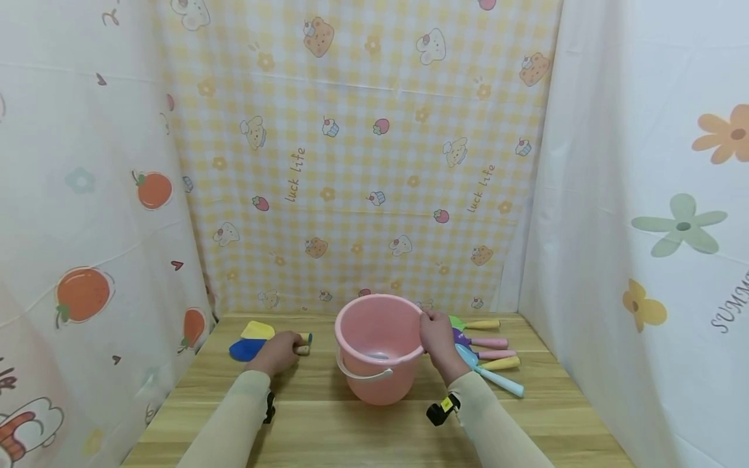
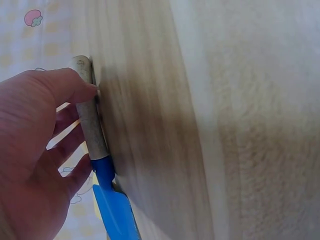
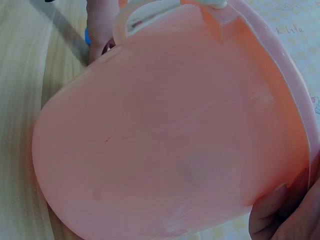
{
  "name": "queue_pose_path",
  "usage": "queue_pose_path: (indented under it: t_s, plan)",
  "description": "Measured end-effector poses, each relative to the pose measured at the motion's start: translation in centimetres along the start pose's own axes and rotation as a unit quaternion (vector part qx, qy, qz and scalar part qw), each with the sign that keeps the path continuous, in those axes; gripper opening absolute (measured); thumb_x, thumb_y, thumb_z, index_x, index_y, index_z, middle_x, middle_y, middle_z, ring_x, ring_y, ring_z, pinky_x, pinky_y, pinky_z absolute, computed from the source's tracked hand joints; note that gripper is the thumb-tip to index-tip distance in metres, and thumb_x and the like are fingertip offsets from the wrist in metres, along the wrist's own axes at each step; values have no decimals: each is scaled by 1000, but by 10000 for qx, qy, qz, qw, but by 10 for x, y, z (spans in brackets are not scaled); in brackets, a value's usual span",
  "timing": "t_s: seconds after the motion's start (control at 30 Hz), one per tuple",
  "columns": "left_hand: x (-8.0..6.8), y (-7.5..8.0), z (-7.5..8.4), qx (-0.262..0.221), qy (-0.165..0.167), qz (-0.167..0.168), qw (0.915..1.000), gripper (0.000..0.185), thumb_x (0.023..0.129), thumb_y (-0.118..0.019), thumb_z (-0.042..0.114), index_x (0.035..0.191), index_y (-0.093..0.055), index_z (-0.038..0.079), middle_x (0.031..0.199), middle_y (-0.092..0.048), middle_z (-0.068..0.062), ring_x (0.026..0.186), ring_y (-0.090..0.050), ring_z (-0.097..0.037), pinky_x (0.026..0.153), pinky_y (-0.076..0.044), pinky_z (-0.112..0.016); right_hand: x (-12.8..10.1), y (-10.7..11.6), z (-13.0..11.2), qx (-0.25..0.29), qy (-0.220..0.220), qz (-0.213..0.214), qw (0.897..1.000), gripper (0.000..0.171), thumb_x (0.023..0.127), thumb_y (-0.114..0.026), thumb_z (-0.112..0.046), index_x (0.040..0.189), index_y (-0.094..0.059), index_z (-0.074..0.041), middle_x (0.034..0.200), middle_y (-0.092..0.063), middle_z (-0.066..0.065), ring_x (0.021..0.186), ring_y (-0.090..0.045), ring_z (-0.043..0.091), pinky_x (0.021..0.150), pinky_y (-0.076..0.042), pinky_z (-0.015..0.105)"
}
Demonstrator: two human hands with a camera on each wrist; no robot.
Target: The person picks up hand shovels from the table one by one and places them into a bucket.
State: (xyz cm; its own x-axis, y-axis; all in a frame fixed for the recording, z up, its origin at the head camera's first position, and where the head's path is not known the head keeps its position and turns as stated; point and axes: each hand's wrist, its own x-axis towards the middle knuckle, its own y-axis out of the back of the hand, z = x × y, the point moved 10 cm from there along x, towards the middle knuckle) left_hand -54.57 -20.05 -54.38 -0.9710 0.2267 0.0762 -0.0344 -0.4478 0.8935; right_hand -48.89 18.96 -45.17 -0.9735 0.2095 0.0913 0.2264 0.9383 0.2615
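Left hand (image 1: pixel 279 353) curled round blue shovel (image 2: pixel 102 170) handle on table (image 1: pixel 328 422); right hand (image 1: pixel 435 338) gripping pink bucket (image 1: pixel 379 348) rim.

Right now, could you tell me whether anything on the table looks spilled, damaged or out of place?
Nothing stands out. The pink bucket stands upright with the right hand on its rim, the left hand grips the blue shovel, and the other toy tools lie in a tidy row.
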Motion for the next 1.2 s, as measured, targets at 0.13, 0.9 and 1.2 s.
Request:
queue_pose_path:
  t_s: [0.13,0.9,1.2]
  plan:
    - [-1,0,-1,39,-16,48,10000,23,95,-76,-7,111,-80,9,112,-74,-7,105,-70,-27,94,-59,-54,0,0,0,-11,57,-26,10000,45,113,-45,-19,141,-72,3,107,-72,30,57,-57,18,48,-48,27]
    - [-4,0,2,-119,-81,-36,9999,20,95,-76,-5,103,-77,13,101,-71,0,90,-62,-20,87,-57,-48,0,-1,2,-38,-53,9,10000,46,112,-46,-21,145,-70,0,117,-74,28,57,-56,17,48,-48,27]
    - [-8,4,10,26,-203,6,9998,28,97,-76,-5,121,-80,11,117,-76,-6,110,-71,-30,100,-58,-55,-1,0,0,-4,-65,28,10000,46,112,-46,-20,144,-71,1,116,-73,31,58,-58,19,48,-48,27]
